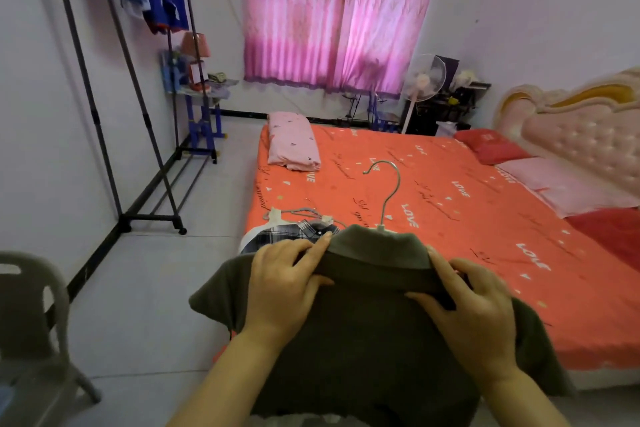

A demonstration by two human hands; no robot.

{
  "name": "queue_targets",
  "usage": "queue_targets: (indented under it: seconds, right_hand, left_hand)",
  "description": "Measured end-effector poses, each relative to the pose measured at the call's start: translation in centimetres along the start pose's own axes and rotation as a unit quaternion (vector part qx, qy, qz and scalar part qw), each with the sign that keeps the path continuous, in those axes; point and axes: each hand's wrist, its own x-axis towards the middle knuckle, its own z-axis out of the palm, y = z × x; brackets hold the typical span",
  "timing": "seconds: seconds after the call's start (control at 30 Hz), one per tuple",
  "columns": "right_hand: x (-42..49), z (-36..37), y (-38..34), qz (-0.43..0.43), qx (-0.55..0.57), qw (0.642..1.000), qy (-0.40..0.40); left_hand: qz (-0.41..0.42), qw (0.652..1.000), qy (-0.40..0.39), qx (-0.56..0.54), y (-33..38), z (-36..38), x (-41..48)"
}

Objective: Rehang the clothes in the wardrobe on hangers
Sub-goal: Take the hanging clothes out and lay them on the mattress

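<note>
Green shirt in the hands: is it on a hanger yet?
On one, it seems: the hanger hook rises from the collar of the green shirt, while the left hand and right hand pinch that collar.

You've got pale walls (34, 87) w/ a black skirting strip, and a grey tile floor (145, 288) at 8 o'clock. Pink curtains (336, 14) at 12 glow w/ daylight behind. The bed (460, 184), orange sheet, fills 3 o'clock, w/ a tufted pink headboard (581, 135) at 2. White pedestal fan (424, 78) at 1, blue-legged side table (204, 104) at 11, grey plastic chair (31, 315) at 8.
</note>
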Motion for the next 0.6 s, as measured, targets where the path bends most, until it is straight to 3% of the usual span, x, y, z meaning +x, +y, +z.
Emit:
queue_targets:
  seconds: [0.3,0.6]
  right_hand:
    - [6.5,16.1,6.5,-0.014,0.070,0.997,-0.041]
    - [13.2,37.6,13.9,0.017,0.206,0.965,-0.163]
  left_hand:
    - [-0.054,0.996,-0.042,0.061,-7.3,12.1,6.4]
    - [-0.117,0.976,-0.149,0.102,-17.3,27.5,14.8]
